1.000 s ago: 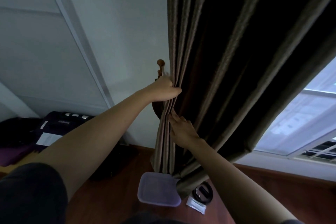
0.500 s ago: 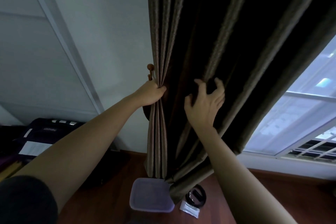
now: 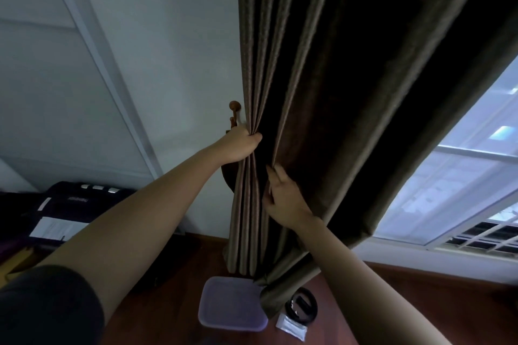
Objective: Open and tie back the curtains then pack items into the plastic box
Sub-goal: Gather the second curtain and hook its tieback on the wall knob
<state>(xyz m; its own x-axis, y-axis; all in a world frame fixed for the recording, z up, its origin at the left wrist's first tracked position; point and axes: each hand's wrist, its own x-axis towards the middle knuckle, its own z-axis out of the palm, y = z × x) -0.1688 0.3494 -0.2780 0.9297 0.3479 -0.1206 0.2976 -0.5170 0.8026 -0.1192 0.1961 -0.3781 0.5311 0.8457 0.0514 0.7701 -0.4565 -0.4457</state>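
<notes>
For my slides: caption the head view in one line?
Left hand grips the gathered curtain beside a wooden hook; right hand touches it lower down, plastic box below.

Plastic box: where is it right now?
Head view, bottom centre: the plastic box sits on the wooden floor below the curtain, a black band just right of it.
</notes>
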